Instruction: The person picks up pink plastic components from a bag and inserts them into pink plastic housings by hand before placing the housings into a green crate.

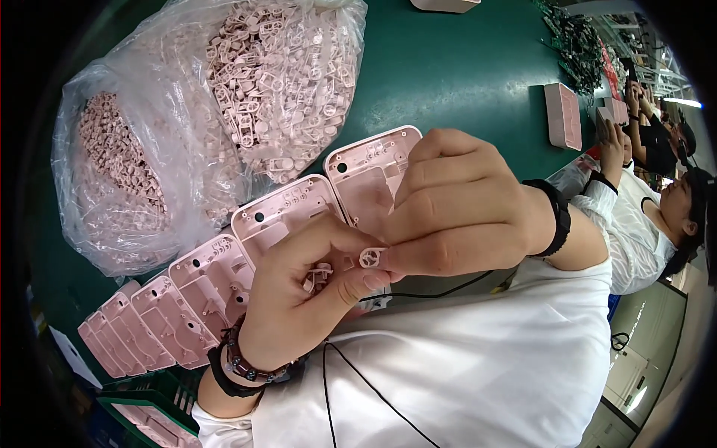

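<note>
Close to my chest, both hands meet over a small pink plastic part with a round, spoked end (370, 257). My left hand (287, 280) pinches it between thumb and forefinger. More small pink parts (319, 278) sit in the curled palm of that hand. From the other side, my right hand (463, 205) has thumb and forefinger closed on the same part, its other fingers folded in. Beneath the hands lie pink plastic housings, one (370, 168) behind my right hand and another (287, 209) behind my left, both partly hidden.
A row of pink housings (160, 313) runs to the lower left. Clear plastic bags of small pink parts (280, 82) (119, 149) stand on the green table (441, 67). A green crate (142, 418) is at lower left. Co-workers (650, 224) sit to the right, near another housing (562, 116).
</note>
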{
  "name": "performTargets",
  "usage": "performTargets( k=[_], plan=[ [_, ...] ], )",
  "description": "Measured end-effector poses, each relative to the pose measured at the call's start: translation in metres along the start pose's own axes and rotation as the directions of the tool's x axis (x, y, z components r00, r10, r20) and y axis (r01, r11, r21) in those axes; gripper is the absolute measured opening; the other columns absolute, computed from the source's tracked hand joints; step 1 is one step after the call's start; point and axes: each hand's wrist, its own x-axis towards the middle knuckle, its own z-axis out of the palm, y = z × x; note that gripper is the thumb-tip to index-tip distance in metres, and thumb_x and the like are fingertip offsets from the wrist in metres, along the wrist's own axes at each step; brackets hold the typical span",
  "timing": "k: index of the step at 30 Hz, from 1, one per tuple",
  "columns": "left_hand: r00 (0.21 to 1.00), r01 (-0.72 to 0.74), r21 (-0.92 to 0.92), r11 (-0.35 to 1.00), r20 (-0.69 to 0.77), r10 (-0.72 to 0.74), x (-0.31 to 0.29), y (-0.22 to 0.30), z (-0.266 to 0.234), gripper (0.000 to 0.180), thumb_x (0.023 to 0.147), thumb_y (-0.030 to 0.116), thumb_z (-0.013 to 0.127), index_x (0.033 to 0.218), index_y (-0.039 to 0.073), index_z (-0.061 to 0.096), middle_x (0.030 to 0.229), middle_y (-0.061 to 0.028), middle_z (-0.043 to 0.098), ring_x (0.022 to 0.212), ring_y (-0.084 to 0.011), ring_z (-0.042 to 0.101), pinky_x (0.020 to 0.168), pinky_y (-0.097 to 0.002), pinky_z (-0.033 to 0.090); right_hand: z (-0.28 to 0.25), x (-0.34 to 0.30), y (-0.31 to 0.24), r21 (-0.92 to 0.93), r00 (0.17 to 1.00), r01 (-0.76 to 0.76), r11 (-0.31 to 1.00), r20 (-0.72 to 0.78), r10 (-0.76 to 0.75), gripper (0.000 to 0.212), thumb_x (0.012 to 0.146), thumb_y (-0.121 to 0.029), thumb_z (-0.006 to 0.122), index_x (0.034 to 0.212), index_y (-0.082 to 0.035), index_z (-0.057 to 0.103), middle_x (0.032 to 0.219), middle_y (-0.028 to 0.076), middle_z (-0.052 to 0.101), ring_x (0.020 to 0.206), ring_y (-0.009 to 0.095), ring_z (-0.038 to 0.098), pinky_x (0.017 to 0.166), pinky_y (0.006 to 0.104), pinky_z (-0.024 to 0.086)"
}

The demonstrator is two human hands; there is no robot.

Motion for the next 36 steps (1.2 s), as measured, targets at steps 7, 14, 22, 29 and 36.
performTargets(
  k=[7,14,22,29,36],
  plan=[
    [0.995,-0.09,0.889,0.45,0.099,0.002,-0.008,-0.003,0.012,0.023,0.077,0.019,0.064,0.096,0.007,0.059,0.074,-0.0039,0.057,0.063,-0.0173,0.058,0.055,-0.0296,0.044,-0.016,0.006,0.053,-0.262,0.932,0.107,0.959,0.363,-0.005,0.015,0.057,-0.017,0.062,0.069,-0.009,0.059,0.082,-0.001,0.057,0.074,0.017,0.053,0.065,0.0273,0.04],
    [0.992,-0.098,0.937,0.336,0.119,-0.044,-0.01,-0.008,0.007,0.027,0.072,0.017,0.059,0.098,0.01,0.06,0.072,-0.0017,0.053,0.061,-0.0144,0.058,0.048,-0.0281,0.045,0.013,0.02,0.076,-0.215,0.838,0.236,0.948,0.539,-0.087,0.01,0.058,-0.018,0.06,0.064,-0.011,0.06,0.089,-0.002,0.051,0.089,0.016,0.048,0.072,0.0262,0.04],
    [0.991,-0.111,0.924,0.367,0.13,-0.028,-0.011,-0.012,0.006,0.025,0.071,0.017,0.06,0.095,0.01,0.062,0.069,-0.001,0.053,0.058,-0.014,0.058,0.047,-0.0275,0.045,0.015,0.012,0.068,-0.186,0.814,0.162,0.969,0.58,-0.025,0.011,0.06,-0.016,0.061,0.068,-0.01,0.064,0.105,-0.003,0.052,0.099,0.018,0.047,0.081,0.0281,0.04],
    [0.986,-0.163,0.887,0.433,0.159,0.047,-0.012,-0.01,0.005,0.025,0.073,0.018,0.061,0.096,0.009,0.061,0.072,-0.0027,0.054,0.055,-0.015,0.057,0.046,-0.0271,0.045,-0.011,0.016,0.051,-0.171,0.798,-0.048,0.984,0.586,0.14,0.009,0.063,-0.012,0.062,0.071,-0.007,0.065,0.119,0.003,0.051,0.108,0.024,0.045,0.089,0.0349,0.037],
    [0.999,0.021,0.437,0.899,-0.037,-0.005,-0.037,0.012,-0.013,0.046,0.087,0.042,0.046,0.115,0.006,0.05,0.084,-0.0035,0.052,0.066,-0.0111,0.055,0.053,-0.0258,0.043,-0.013,0.038,0.0,-0.115,0.93,-0.255,0.96,0.243,0.276,0.016,0.065,-0.007,0.063,0.081,-0.005,0.063,0.103,0.009,0.054,0.092,0.026,0.051,0.077,0.0353,0.036]
  ],
)
